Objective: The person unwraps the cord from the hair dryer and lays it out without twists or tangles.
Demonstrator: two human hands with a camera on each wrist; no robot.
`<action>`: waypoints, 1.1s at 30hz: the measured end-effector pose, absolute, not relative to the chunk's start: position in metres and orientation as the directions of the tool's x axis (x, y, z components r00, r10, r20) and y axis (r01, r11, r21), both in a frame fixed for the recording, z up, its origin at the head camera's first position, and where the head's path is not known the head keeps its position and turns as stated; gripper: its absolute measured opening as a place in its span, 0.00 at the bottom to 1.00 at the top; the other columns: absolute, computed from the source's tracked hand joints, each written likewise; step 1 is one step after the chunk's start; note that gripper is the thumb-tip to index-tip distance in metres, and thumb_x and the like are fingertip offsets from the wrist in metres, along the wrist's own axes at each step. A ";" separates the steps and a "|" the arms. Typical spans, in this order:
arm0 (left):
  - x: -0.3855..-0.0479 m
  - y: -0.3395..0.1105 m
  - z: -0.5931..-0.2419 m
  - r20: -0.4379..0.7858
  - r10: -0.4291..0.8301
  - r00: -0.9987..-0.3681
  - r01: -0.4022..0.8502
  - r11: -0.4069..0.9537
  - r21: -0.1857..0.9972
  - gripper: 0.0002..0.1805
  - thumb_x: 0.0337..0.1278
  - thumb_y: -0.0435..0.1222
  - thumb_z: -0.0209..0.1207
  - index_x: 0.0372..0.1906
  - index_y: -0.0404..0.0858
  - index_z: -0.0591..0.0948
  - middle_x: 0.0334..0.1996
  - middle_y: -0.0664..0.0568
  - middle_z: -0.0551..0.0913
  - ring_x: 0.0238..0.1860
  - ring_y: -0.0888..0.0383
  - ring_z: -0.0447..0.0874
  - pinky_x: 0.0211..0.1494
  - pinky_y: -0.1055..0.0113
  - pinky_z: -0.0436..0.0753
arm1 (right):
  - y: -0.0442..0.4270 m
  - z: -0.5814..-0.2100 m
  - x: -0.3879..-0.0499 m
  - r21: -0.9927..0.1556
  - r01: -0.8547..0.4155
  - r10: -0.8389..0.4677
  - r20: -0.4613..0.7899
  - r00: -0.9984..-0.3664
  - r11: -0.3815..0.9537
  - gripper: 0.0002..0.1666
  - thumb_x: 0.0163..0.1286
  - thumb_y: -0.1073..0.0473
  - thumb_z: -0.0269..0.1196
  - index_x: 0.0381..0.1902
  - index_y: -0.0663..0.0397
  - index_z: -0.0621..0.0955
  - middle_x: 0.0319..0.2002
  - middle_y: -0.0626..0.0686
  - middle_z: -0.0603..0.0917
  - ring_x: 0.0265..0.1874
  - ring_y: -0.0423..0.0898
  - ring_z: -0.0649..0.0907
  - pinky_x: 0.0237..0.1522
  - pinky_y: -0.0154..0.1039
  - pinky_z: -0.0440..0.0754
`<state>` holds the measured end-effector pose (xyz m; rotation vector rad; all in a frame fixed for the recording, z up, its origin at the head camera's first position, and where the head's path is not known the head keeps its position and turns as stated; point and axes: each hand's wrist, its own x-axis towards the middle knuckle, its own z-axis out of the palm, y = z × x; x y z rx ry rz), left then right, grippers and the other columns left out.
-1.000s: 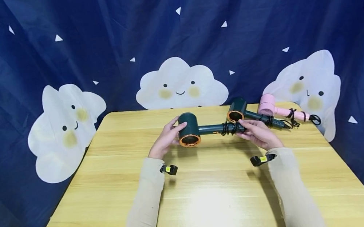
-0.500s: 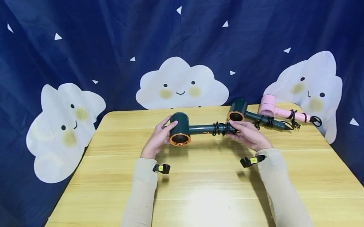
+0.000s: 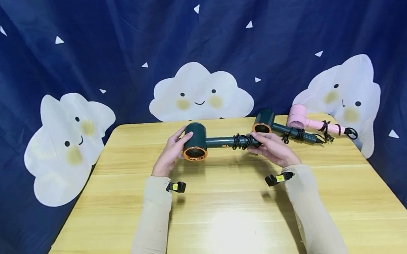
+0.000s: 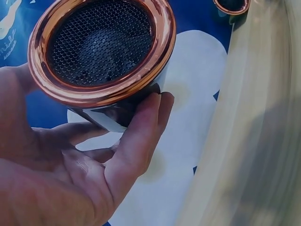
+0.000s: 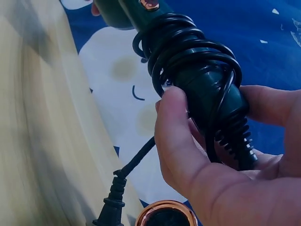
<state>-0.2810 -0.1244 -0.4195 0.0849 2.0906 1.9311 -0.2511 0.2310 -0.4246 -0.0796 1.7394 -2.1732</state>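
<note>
1. As the head view is showing, you are holding one dark green hair dryer (image 3: 217, 142) with both hands, above the wooden table (image 3: 116, 217). Your left hand (image 3: 169, 154) is grasping its round head (image 3: 195, 134), and your right hand (image 3: 274, 148) is grasping the end of its handle (image 3: 227, 141), near the place where a black cord (image 3: 241, 141) is winding around. Just behind your right hand, a second green dryer (image 3: 284, 130) is lying on the table, and a pink dryer (image 3: 313, 124) is lying beside it, farther to the right. A blue curtain (image 3: 216, 31) with white clouds is hanging behind.
2. In the left wrist view, your fingers are gripping around the head, and its copper ring (image 4: 94, 96) is surrounding a dark mesh (image 4: 101, 47).
3. In the right wrist view, your fingers are pinching the handle's end, while the cord loops are sitting just above them. A plug (image 5: 111, 207) is showing near your hand, and one more copper rim (image 5: 165, 205) is appearing at the bottom edge.
</note>
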 end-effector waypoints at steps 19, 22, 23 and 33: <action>-0.280 -0.130 -0.414 -0.160 0.236 -0.958 -0.124 0.159 0.979 0.43 0.73 0.59 0.54 0.84 0.53 0.54 0.73 0.38 0.70 0.66 0.39 0.80 0.51 0.58 0.89 | 0.221 -0.426 -0.249 -0.953 0.221 -0.334 -0.143 -0.932 -0.208 0.34 0.81 0.51 0.57 0.74 0.67 0.67 0.53 0.50 0.82 0.38 0.44 0.91 0.50 0.33 0.88; -0.281 -0.132 -0.414 -0.156 0.240 -0.958 -0.115 0.177 0.977 0.42 0.73 0.59 0.54 0.84 0.54 0.54 0.73 0.38 0.69 0.66 0.39 0.80 0.53 0.56 0.88 | 0.220 -0.426 -0.249 -0.947 0.218 -0.327 -0.135 -0.935 -0.235 0.24 0.80 0.53 0.58 0.66 0.62 0.74 0.52 0.50 0.84 0.37 0.44 0.91 0.48 0.33 0.88; -0.281 -0.132 -0.413 -0.154 0.241 -0.958 -0.111 0.181 0.977 0.42 0.73 0.59 0.54 0.84 0.54 0.54 0.74 0.39 0.69 0.66 0.39 0.80 0.54 0.56 0.88 | 0.219 -0.425 -0.249 -0.947 0.216 -0.327 -0.130 -0.936 -0.240 0.22 0.80 0.53 0.58 0.64 0.60 0.76 0.52 0.50 0.84 0.37 0.44 0.91 0.49 0.33 0.88; -0.279 -0.137 -0.410 -0.099 0.270 -0.958 -0.045 0.198 0.979 0.41 0.76 0.57 0.51 0.85 0.51 0.51 0.75 0.35 0.67 0.70 0.38 0.75 0.72 0.44 0.76 | 0.212 -0.425 -0.247 -0.939 0.159 -0.299 -0.065 -0.952 -0.305 0.12 0.80 0.59 0.58 0.46 0.47 0.89 0.53 0.47 0.84 0.46 0.43 0.87 0.48 0.33 0.88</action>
